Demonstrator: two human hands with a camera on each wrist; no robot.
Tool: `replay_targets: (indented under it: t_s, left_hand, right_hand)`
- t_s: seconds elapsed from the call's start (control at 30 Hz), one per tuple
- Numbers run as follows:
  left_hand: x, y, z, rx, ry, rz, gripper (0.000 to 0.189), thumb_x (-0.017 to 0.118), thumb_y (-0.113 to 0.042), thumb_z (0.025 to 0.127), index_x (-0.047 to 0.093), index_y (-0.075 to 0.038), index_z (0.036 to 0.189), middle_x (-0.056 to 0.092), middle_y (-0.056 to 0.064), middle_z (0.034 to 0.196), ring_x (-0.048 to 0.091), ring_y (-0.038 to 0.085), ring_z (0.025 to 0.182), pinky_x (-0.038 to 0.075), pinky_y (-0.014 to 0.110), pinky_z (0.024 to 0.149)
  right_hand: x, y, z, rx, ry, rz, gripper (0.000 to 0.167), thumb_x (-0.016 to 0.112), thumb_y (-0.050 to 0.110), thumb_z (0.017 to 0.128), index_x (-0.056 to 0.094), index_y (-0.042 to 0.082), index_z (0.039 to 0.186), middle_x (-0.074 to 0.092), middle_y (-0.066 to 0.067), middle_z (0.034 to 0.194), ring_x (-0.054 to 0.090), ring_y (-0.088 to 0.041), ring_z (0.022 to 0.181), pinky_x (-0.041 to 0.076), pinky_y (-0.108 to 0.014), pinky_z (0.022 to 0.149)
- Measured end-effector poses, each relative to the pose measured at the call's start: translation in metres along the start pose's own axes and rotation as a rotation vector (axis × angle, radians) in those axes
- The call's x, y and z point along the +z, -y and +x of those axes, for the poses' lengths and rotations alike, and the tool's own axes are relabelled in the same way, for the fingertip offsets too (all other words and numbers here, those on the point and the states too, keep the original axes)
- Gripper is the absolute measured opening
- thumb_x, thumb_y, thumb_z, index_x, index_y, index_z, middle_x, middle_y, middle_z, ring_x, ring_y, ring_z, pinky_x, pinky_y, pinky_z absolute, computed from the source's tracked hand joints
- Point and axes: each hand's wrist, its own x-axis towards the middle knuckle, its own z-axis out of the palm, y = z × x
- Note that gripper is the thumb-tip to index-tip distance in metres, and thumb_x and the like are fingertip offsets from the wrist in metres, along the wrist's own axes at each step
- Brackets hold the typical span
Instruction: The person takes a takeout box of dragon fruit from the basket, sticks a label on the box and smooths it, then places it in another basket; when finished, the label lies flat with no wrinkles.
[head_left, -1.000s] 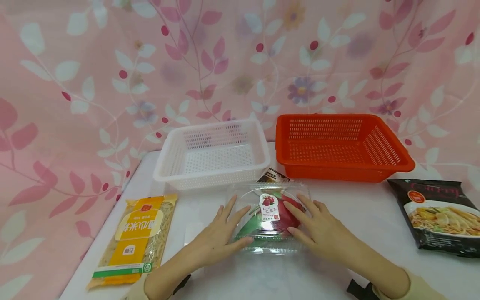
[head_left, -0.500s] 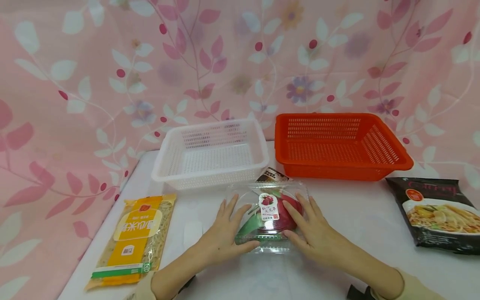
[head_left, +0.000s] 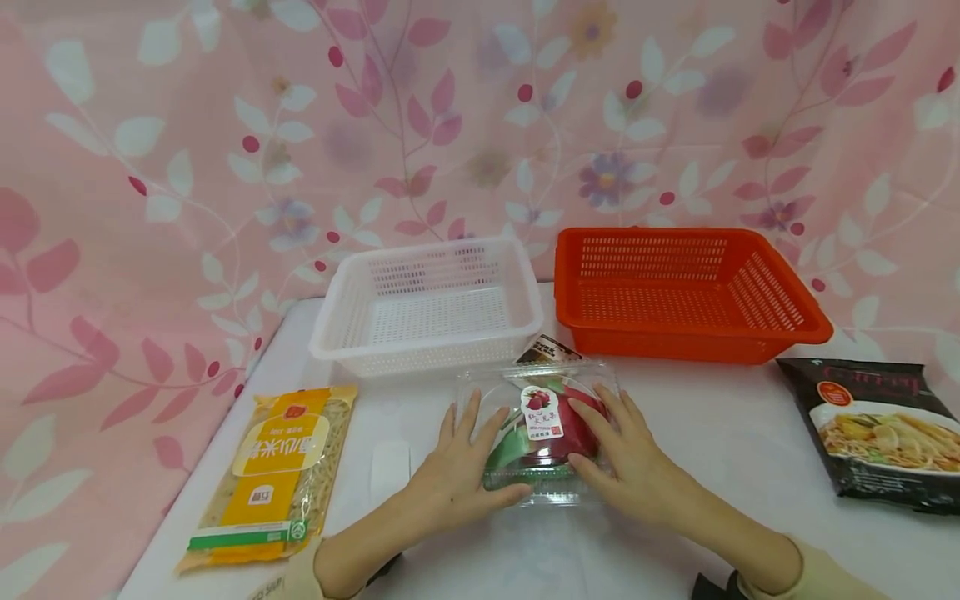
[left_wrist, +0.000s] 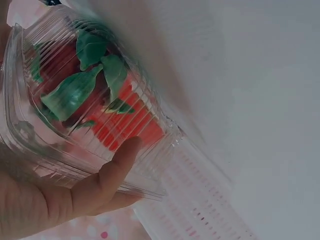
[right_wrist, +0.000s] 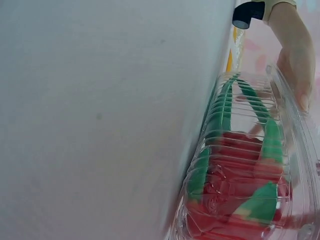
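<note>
A clear plastic clamshell box (head_left: 525, 373) lies in the middle of the white table, lid down. Through it show a red dragon fruit (head_left: 579, 437) and green leaves, under a white label (head_left: 542, 412). My left hand (head_left: 457, 479) rests with spread, straight fingers on the box's left side, its thumb along the front rim. On the right side lies my right hand (head_left: 637, 471), its fingers also straight and spread over the lid. The left wrist view shows fingers (left_wrist: 117, 167) against the ribbed side of the box. In the right wrist view the box (right_wrist: 235, 165) appears close up.
A white basket (head_left: 431, 354) and a red basket (head_left: 675, 343) stand behind. A dark printed packet (head_left: 550, 349) pokes out behind the box. Left lies a yellow noodle bag (head_left: 270, 471), right a black noodle bag (head_left: 870, 433). A white strip (head_left: 390, 467) lies by my left hand.
My left hand has slid slightly right, its thumb now farther along the box's front edge. The right hand and the box have hardly moved.
</note>
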Motion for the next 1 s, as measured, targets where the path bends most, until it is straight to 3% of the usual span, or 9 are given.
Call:
replay_targets:
  t_s: [0.23,0.47,0.73,0.83,1.0]
  left_hand:
    - [-0.001,-0.002,0.001,-0.018,-0.048,-0.019,0.090,0.061,-0.067,0.070,0.032,-0.020,0.142,0.017,0.018,0.149,0.022,0.052,0.126,0.046,0.060,0.073]
    - [-0.004,0.000,-0.001,0.046,-0.131,0.032,0.088,0.060,-0.069,0.069,0.041,-0.017,0.138,0.029,0.015,0.145,0.031,0.051,0.122,0.049,0.056,0.069]
    - [-0.015,-0.001,-0.009,0.099,-0.278,0.118,0.082,0.063,-0.069,0.066,0.051,-0.020,0.130,0.040,0.008,0.139,0.039,0.048,0.118,0.051,0.052,0.072]
    - [-0.024,-0.002,-0.013,0.122,-0.348,0.117,0.081,0.067,-0.066,0.064,0.052,-0.021,0.130,0.041,0.006,0.139,0.039,0.048,0.119,0.049,0.053,0.077]
    - [-0.040,0.001,-0.012,0.225,-0.508,0.087,0.080,0.073,-0.062,0.061,0.058,-0.014,0.124,0.046,0.008,0.135,0.040,0.044,0.120,0.037,0.053,0.094]
  right_hand:
    - [0.000,0.002,0.002,0.009,-0.011,0.027,0.059,0.065,0.032,0.083,0.044,0.011,0.134,0.026,-0.023,0.141,0.019,-0.058,0.123,0.033,-0.072,0.079]
    - [-0.001,0.008,0.001,0.029,-0.003,0.041,0.058,0.065,0.032,0.083,0.046,0.009,0.133,0.026,-0.023,0.142,0.018,-0.057,0.124,0.031,-0.072,0.081]
    - [-0.005,0.017,0.002,0.031,-0.005,0.062,0.060,0.064,0.036,0.084,0.042,0.017,0.137,0.023,-0.018,0.145,0.017,-0.056,0.125,0.033,-0.072,0.077]
    - [-0.009,0.022,0.004,0.005,-0.031,0.062,0.063,0.065,0.034,0.083,0.039,0.019,0.139,0.021,-0.016,0.147,0.016,-0.052,0.128,0.036,-0.070,0.077]
    - [-0.023,0.033,0.017,-0.071,-0.093,0.052,0.064,0.067,0.028,0.081,0.040,0.018,0.139,0.019,-0.014,0.149,0.015,-0.042,0.133,0.039,-0.066,0.079]
